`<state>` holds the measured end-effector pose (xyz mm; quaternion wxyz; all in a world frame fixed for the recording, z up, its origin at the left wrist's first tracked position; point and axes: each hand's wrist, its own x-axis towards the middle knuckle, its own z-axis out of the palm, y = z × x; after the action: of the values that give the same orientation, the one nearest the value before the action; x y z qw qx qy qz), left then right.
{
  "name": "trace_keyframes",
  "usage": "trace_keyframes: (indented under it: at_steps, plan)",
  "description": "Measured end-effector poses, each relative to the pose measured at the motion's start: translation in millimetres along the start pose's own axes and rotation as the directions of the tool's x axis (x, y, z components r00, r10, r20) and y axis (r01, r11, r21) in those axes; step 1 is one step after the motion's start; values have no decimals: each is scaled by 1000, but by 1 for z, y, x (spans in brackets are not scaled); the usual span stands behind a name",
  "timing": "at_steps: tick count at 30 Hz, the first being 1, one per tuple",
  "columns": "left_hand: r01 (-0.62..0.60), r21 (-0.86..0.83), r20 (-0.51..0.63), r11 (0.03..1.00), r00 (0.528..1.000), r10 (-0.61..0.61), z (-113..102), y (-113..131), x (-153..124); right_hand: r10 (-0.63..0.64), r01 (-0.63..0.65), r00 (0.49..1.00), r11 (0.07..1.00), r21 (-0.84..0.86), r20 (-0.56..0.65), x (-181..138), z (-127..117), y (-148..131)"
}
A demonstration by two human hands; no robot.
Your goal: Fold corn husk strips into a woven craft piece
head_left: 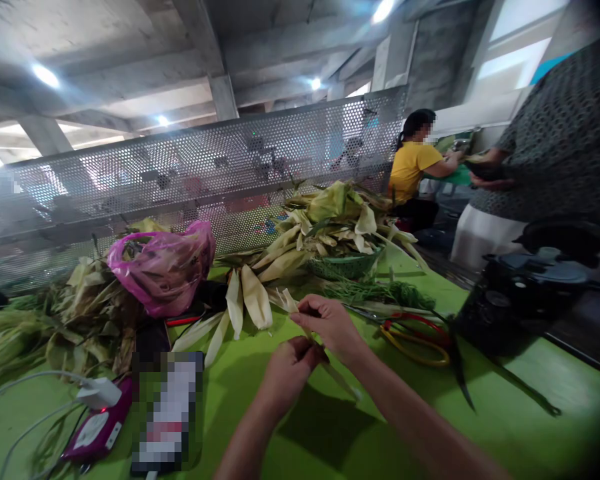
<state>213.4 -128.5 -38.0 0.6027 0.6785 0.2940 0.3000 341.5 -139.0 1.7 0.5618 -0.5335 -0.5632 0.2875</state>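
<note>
Both my hands hold one pale corn husk strip (pixel 289 300) above the green table (pixel 330 427). My left hand (pixel 290 368) is closed in a fist round the strip's lower part. My right hand (pixel 330 323) pinches it just above, fingers curled. The strip's tip sticks up to the left of my right hand, and its tail (pixel 343 383) runs down to the right under my wrist. More loose husks (pixel 247 300) lie fanned on the table just beyond my hands.
Scissors with red and yellow handles (pixel 415 337) lie right of my hands. A green basket of husks (pixel 343 263), a pink plastic bag (pixel 163 267), a leaf heap (pixel 80 313), a charger and cables (pixel 97 393), a perforated metal screen (pixel 205 173). Two people stand at right.
</note>
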Motion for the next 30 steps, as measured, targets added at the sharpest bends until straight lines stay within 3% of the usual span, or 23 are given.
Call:
trace_keyframes:
  at_steps: [3,5,7,12,14,19,24,30]
  plan:
    - [-52,-57,-58,997,997,48,-5,3,4,-118,113,992,985,-130,-38,0,-3,-2]
    - [-83,-112,-181,990,982,61,-11,7,6,-245,218,966,947,-237,-87,-2,-6,-4]
    - [-108,-189,-298,976,953,48,-16,9,7,-295,244,950,908,-341,-103,-6,-6,-5]
    - [-79,-284,-403,956,914,-44,-19,7,6,-91,76,996,834,-546,0,-15,3,-1]
    - [-83,-267,-386,960,922,-27,-20,6,5,-65,61,998,823,-564,13,-15,4,1]
    - [-92,-243,-219,966,975,38,-24,7,3,-100,147,987,881,-449,127,-13,-1,5]
    - [-61,-248,-225,967,974,3,-28,6,-1,-58,119,979,940,-319,193,-12,-4,4]
    - [-11,-418,-174,908,982,-68,-29,11,-3,-79,111,979,979,-168,186,-13,-6,-4]
